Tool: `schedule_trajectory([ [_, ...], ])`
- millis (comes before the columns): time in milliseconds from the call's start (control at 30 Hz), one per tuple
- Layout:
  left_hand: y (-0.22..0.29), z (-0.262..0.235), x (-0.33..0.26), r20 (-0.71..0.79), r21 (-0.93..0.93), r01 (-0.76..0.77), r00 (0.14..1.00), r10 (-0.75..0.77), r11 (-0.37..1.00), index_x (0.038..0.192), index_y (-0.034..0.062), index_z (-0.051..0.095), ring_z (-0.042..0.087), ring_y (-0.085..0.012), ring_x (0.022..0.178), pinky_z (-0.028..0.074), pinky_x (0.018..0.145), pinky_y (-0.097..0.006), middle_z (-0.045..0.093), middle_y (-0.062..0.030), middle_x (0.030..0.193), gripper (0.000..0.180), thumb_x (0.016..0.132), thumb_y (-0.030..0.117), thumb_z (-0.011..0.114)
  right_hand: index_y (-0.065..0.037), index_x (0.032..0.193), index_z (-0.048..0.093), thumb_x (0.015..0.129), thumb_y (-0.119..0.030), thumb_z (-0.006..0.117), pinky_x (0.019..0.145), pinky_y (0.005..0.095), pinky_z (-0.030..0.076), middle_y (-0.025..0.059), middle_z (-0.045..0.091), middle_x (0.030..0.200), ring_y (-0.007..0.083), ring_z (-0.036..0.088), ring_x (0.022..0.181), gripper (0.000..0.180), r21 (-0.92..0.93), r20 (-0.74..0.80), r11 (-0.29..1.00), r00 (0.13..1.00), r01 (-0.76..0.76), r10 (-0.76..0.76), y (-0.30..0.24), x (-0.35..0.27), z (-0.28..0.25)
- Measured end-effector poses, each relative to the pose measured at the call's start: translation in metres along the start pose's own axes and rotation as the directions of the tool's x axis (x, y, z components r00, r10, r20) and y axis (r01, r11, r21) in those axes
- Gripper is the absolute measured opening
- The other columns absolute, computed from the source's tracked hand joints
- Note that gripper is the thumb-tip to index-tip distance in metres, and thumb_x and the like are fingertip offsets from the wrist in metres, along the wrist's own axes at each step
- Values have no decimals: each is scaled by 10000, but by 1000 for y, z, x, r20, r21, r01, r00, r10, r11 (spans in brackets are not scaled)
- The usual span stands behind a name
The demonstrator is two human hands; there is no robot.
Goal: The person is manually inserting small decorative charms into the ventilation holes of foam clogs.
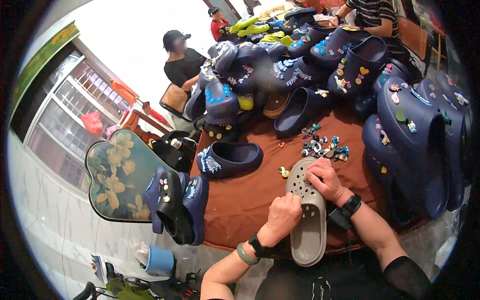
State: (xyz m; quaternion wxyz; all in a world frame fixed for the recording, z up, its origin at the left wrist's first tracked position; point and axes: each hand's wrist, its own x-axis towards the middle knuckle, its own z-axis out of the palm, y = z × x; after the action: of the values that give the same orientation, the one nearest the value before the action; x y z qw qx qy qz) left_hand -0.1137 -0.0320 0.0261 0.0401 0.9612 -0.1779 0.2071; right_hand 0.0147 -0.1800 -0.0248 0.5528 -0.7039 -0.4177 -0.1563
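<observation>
A grey perforated clog (306, 220) lies on the brown table (240, 200) right in front of me, toe pointing away. My left hand (284, 214) is closed on the clog's left side. My right hand (324, 179) presses on its holed toe with fingers bent. Just beyond the toe lies a small heap of colourful shoe charms (322, 147), and a yellow charm (284, 172) rests alone to the left. Both wrists carry dark bands, and the left also wears a green bangle.
Many navy clogs (350, 65) with charms pile up across the far and right table; one lies alone (229, 159). More clogs (175, 205) sit on a floral chair (117, 175) at left. Three people (181, 57) are beyond the table.
</observation>
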Motion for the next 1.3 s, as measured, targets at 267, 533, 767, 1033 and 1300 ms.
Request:
schedule_trajectory([
  [267, 7, 0, 8, 263, 52, 206, 941, -212, 977, 806, 41, 512, 613, -328, 679, 500, 582, -409, 562, -143, 751, 155, 703, 52, 628, -93, 768, 659, 851, -185, 587, 878, 367, 345, 32, 633, 882, 214, 545, 894, 143, -11, 12, 1000, 1000, 16, -16, 2, -3, 0],
  [533, 13, -11, -12, 41, -349, 359, 929, -369, 866, 849, 41, 542, 565, -343, 693, 457, 593, -423, 531, -127, 790, 204, 682, 31, 657, -84, 794, 661, 856, -192, 589, 868, 371, 353, 34, 633, 888, 218, 541, 895, 144, 19, -10, 1000, 1000, 10, -9, -1, -2, 1],
  [767, 8, -12, -8, -40, -308, 178, 979, -200, 934, 861, 36, 547, 556, -295, 741, 448, 645, -407, 505, -111, 780, 251, 638, 5, 658, -93, 782, 652, 859, -184, 578, 865, 369, 352, 33, 627, 877, 217, 536, 883, 141, -6, 7, 1000, 1000, 24, -24, 0, 0, -1],
  [1033, 5, -14, -3, -207, -223, 200, 947, -247, 954, 877, 28, 624, 569, -296, 776, 477, 713, -361, 557, -115, 855, 250, 632, 11, 674, -97, 790, 649, 861, -187, 581, 864, 366, 349, 25, 625, 890, 207, 536, 885, 134, -25, -5, 999, 1000, 20, -20, -1, 1, -1],
  [1300, 10, 1, -24, -52, -628, 398, 836, -546, 668, 972, 17, 681, 607, -230, 964, 490, 812, -300, 633, -105, 986, 290, 688, -33, 710, -86, 817, 655, 850, -176, 606, 879, 376, 352, 33, 627, 903, 213, 541, 912, 108, -32, -7, 999, 1000, 28, -29, -3, 1, -1],
])
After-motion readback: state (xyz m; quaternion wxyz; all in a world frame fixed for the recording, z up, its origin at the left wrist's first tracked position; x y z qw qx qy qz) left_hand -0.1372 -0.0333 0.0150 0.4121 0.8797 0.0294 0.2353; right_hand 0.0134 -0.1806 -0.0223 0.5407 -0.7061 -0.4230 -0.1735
